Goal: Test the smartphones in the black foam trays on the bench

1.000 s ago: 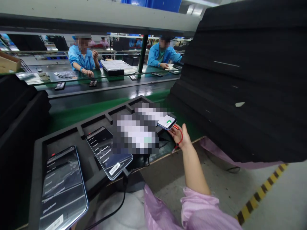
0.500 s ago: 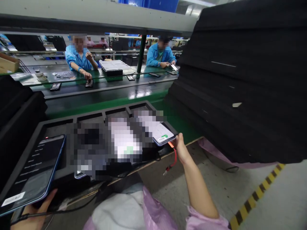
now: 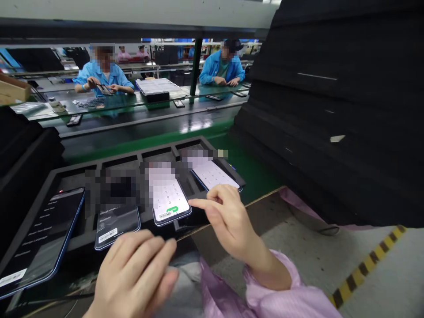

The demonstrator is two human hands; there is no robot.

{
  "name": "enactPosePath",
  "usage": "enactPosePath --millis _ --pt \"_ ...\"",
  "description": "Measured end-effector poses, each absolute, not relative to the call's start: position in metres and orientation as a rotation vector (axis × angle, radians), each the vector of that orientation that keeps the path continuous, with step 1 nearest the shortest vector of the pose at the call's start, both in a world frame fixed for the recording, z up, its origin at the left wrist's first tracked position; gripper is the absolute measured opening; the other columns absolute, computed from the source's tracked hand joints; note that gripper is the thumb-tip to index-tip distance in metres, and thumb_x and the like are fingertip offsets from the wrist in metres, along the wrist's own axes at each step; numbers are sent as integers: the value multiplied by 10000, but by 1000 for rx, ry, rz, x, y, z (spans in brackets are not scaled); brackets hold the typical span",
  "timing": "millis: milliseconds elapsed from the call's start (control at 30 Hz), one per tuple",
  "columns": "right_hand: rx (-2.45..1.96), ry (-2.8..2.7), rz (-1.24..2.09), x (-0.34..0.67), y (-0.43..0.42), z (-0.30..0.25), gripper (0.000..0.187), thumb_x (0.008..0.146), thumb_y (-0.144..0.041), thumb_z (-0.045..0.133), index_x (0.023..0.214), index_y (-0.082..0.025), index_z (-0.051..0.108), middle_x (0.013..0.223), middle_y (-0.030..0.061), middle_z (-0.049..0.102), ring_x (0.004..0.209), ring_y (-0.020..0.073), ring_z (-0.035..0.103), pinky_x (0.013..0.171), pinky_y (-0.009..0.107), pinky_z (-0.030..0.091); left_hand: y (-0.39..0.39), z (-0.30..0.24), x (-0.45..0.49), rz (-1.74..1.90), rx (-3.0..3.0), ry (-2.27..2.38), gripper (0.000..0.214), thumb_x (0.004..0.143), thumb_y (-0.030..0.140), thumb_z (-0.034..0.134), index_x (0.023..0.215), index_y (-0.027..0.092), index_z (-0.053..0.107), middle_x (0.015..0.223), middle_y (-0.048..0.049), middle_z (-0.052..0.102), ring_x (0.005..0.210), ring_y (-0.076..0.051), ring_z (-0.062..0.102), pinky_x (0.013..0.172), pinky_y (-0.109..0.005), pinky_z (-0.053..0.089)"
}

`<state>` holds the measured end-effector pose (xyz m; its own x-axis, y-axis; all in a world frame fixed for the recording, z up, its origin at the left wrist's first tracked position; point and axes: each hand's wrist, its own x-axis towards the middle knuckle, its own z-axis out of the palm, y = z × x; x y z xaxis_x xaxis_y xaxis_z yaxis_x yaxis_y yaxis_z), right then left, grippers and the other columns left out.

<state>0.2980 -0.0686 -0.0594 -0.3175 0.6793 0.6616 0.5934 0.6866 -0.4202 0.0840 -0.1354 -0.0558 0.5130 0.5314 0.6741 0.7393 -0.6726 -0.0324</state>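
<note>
A black foam tray point(image 3: 96, 162) holds a row of phones in its compartments. My right hand point(image 3: 233, 223) holds nothing; its index finger points at the lower right edge of a lit phone point(image 3: 169, 194) showing a number keypad and a green button. Whether the fingertip touches it I cannot tell. Beyond that hand lies another lit keypad phone point(image 3: 217, 174), its lower end partly covered by my fingers. My left hand point(image 3: 132, 269), loosely bent and empty, hovers before a dark-screened phone point(image 3: 119, 221) with a white label. At far left rests a larger-looking dark phone point(image 3: 46, 234) with menu text.
Tall stacks of black foam trays rise at right point(image 3: 331, 110) and left point(image 3: 26, 145). Behind the tray runs a green-edged conveyor point(image 3: 149, 117) carrying phones. Two co-workers in blue point(image 3: 106, 79) sit across it. A shelf beam point(image 3: 132, 15) spans overhead.
My left hand has come out from under the far-left phone and moved right. My right hand has left the rightmost phone's end for the neighbouring phone. The red cable is no longer visible.
</note>
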Motion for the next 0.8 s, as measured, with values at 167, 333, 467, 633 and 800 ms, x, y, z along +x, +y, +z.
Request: enactPosePath --millis 167,333,467,633,800 --pt "-1116 -2115 145 288 -63 -54 468 958 -276 266 807 -185 700 727 34 472 735 159 445 725 339 322 -103 -47 101 -538 -2167 -1306 323 888 315 421 1010 91 619 985 -159 590 914 -309 519 733 -424 407" --pt "-1161 -2133 117 283 -61 -57 492 955 -270 255 729 -181 683 736 39 472 752 165 432 749 342 309 -101 -53 98 -403 -2214 -1352 394 901 373 376 1023 89 620 1128 -185 558 1021 -348 498 784 -464 400" --pt "-1158 -2167 94 278 -59 -58 482 953 -254 259 720 -184 674 720 33 463 747 159 427 759 342 300 -100 -54 93 -370 -2198 -1365 388 895 379 391 1098 109 583 1174 -176 539 1042 -337 492 785 -452 405" --pt "-1175 -2183 127 277 -57 -61 465 966 -290 250 816 -185 677 766 41 503 782 164 442 801 357 300 -101 -53 89 -374 -2180 -1373 396 891 393 398 1144 131 551 1195 -160 531 1064 -327 477 786 -443 405" --pt "-1189 -2177 151 277 -58 -60 509 971 -351 221 826 -186 680 792 49 518 809 172 448 827 368 301 -101 -54 91 -403 -2236 -1357 351 892 375 401 1058 137 599 1173 -156 548 1051 -330 479 782 -450 399"
